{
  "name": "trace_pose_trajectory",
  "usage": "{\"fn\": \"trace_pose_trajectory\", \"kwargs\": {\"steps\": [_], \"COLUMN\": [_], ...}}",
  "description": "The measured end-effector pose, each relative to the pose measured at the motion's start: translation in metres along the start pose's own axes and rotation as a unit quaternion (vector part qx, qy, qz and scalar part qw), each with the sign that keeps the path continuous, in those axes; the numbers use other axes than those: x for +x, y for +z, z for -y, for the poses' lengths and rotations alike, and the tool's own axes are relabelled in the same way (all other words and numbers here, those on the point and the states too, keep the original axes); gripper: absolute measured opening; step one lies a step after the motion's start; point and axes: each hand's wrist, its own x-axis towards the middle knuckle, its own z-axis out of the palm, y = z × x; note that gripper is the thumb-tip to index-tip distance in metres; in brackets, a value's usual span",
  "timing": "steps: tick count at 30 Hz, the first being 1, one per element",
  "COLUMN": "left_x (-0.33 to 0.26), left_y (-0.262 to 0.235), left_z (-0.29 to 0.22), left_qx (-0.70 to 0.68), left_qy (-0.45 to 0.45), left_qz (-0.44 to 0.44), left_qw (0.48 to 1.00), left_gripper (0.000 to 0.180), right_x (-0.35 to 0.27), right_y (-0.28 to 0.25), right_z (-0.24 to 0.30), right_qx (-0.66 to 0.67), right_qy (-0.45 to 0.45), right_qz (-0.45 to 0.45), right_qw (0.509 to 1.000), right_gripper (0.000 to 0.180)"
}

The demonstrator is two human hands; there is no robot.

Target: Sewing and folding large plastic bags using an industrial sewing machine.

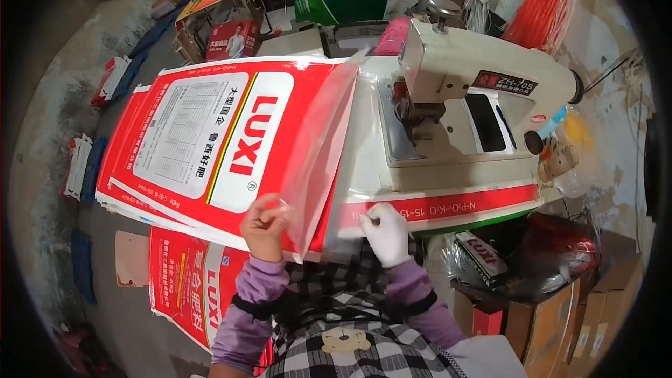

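Left hand (264, 226) pinches the clear liner (318, 161); gloved right hand (387, 233) presses the red-and-white sack (210, 141) edge at 6 o'clock. Keep both layers flush before feeding toward the sewing machine (476, 91) at 1

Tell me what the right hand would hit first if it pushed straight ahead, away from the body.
The right hand, in a white glove, rests on the white and red bag lying across the table. Straight ahead, it would likely slide over that bag toward the sewing machine, though depth is hard to judge.
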Motion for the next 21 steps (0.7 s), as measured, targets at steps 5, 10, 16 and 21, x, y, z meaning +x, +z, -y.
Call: {"fn": "trace_pose_trajectory", "kwargs": {"steps": [5, 10, 16, 21], "left_x": [-0.017, -0.016, -0.018, 0.008], "left_y": [0.027, 0.015, 0.015, 0.011], "left_z": [0.007, 0.007, 0.012, 0.04], "left_qx": [0.062, -0.018, 0.021, -0.086], "left_qy": [-0.087, -0.047, -0.029, -0.121], "left_qz": [0.113, 0.013, 0.16, 0.076], "left_qw": [0.988, 0.999, 0.986, 0.986], "left_gripper": [0.041, 0.03, 0.025, 0.037], "right_x": [0.01, 0.001, -0.003, 0.003], "right_y": [0.004, 0.003, -0.01, 0.048], "right_z": [0.073, 0.017, 0.076, 0.081], "right_qx": [0.108, -0.056, 0.126, 0.278], "right_qy": [0.03, 0.057, -0.118, -0.034], "right_qz": [0.111, 0.134, 0.143, 0.068], "right_qw": [0.987, 0.988, 0.975, 0.958], "right_gripper": [0.031, 0.02, 0.034, 0.017]}}
